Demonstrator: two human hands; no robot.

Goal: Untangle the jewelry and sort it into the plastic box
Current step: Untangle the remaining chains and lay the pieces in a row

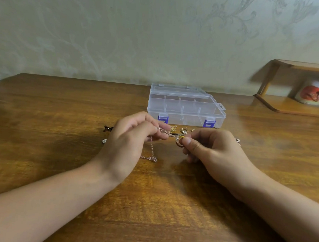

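Note:
A thin rose-gold chain stretches between both hands and hangs down to the wooden table, where its end lies bunched. My left hand pinches the chain near its upper end. My right hand pinches a gold ring by the chain's clasp. A clear plastic box with blue latches and several compartments stands shut just behind the hands. Small gold pieces lie between the box and my hands.
A dark small piece and a silver charm lie left of my left hand. Another piece peeks out right of my right hand. A wooden shelf with a printed jar stands at the back right.

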